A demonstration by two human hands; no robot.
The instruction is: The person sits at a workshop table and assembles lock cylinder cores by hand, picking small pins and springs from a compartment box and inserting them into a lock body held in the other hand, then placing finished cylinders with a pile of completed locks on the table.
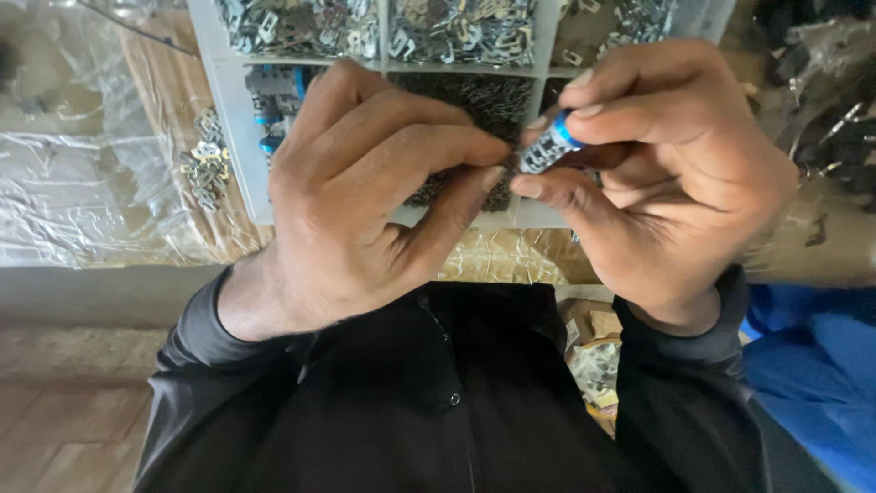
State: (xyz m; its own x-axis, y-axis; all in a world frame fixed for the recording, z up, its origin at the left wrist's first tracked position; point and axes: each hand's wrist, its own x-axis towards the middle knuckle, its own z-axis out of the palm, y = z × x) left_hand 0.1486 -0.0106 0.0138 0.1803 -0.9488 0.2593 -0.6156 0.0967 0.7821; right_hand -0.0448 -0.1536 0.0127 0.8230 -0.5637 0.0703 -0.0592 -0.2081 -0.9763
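Hands meet over the tray's (233,137) near edge: right hand (675,173) pinching a blue-grey part (550,143), left hand (365,192) pinched shut beside it.

Clear plastic sheeting (82,173) covers a wooden bench (173,100) above a wooden floor (64,411).

Small cylindrical part (550,144), grey-white body with a blue band near its upper end, tilted diagonally, upper end toward the right. Held up off the worktop, over the near edge of a pale compartment tray (233,137), pinched between thumb and fingers of the right hand (675,173). Lower end meets the left hand (365,192) fingertips; whatever small piece they pinch there is too hidden to tell. Much of the part's surface is covered by fingers.
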